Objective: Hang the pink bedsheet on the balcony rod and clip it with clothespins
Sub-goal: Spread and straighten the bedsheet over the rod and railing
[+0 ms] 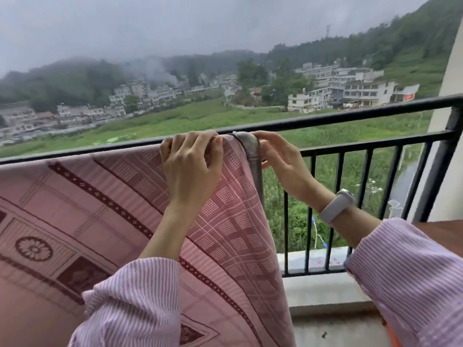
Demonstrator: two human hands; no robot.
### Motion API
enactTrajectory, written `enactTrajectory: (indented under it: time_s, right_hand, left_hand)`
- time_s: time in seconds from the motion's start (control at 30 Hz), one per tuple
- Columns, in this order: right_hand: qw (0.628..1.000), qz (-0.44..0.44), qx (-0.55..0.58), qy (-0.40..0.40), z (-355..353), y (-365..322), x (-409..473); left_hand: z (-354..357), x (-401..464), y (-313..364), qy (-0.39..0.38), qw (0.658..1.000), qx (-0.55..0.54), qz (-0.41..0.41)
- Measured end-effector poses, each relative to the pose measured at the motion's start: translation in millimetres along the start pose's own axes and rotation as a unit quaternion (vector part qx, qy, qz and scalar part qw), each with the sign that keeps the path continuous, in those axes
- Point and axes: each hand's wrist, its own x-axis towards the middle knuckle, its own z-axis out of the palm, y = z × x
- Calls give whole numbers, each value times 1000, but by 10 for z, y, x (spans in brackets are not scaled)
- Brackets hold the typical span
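The pink bedsheet point(100, 209), patterned with dark red borders and checks, hangs draped over the black balcony rod point(350, 116) and covers its left part. Its right edge has a grey hem point(253, 156) folded over the rod. My left hand point(193, 166) grips the sheet on top of the rod, fingers curled over it just left of the hem. My right hand point(280, 159) pinches the grey hem from the right side. A tiny white piece point(234, 133) sticks up at the rod between my hands; I cannot tell what it is.
To the right the rod is bare up to the corner post point(451, 136) and a pale wall column point(448, 83). Vertical black bars point(340, 209) stand on a concrete ledge point(325, 291). A brown wooden surface point(441, 234) sits at far right. Fields and houses lie beyond.
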Motion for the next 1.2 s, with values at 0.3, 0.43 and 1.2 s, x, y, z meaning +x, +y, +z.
enactTrajectory:
  time_s: [0.3,0.43,1.2]
  right_hand:
    - [983,21,154,-95,-157,313,211]
    - [973,0,194,-126,-94,275,382]
    - [816,-143,360,-429,586,758,1016]
  left_hand:
    - [87,-8,341,48,991,27,-123]
    - [27,26,432,39,988,18,-148]
    - [171,86,977,137,944,118,-277]
